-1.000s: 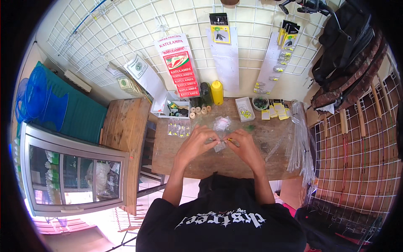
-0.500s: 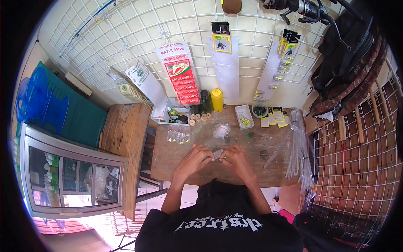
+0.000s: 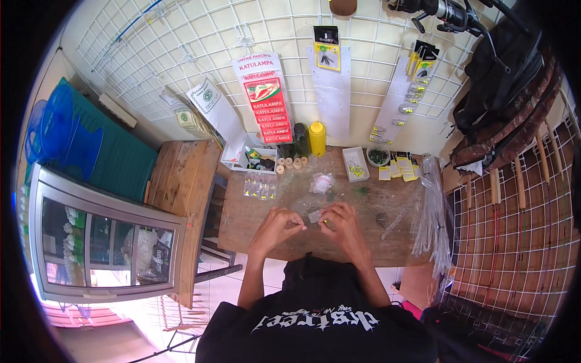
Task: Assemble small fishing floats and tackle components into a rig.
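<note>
Both my hands rest over the near middle of a worn wooden table (image 3: 254, 209). My left hand (image 3: 277, 222) and my right hand (image 3: 340, 221) meet at a small clear plastic packet (image 3: 315, 216), pinching it from either side with the fingertips. What is inside the packet is too small to tell. A crumpled clear bag (image 3: 322, 182) lies just beyond my hands. A row of small clear packets (image 3: 259, 186) sits to the far left of them.
A yellow bottle (image 3: 317, 138), a dark jar, a white tray (image 3: 355, 164) and yellow cards (image 3: 400, 169) line the table's back. Clear sleeves (image 3: 432, 212) hang at the right edge. A second wooden table (image 3: 181, 175) and a glass cabinet (image 3: 103, 245) stand left. A wire grid wall holds hanging packets.
My hands drew back from the table's middle toward my body and came closer together on the small packet. The view tilted slightly upward.
</note>
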### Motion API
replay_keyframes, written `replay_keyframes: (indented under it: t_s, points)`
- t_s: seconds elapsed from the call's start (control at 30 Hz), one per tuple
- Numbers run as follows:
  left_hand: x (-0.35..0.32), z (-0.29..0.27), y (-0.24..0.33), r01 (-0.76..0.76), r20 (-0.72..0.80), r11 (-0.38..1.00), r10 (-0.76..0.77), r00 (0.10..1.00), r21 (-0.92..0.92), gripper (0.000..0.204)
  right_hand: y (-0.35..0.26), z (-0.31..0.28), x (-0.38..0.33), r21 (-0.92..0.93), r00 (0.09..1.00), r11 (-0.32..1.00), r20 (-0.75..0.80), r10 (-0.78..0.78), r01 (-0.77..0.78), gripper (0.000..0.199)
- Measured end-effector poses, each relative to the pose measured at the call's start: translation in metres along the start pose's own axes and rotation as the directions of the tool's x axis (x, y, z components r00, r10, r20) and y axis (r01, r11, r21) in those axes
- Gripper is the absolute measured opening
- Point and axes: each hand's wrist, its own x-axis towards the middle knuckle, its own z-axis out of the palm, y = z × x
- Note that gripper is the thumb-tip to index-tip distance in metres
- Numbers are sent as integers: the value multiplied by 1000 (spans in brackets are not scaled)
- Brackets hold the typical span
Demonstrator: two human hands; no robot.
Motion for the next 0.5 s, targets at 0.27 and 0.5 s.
replay_keyframes:
  t_s: [0.27,0.5]
  points:
    - [-18,1,-1,-15,-111,998,22,994,65,15,-5,0,-1,-32,1000,999,24,-16,17,9]
    - [-25,1,-4,24,-150,997,-35,988,-72,18,-9,-1,1,-44,999,999,46,-16,18,9]
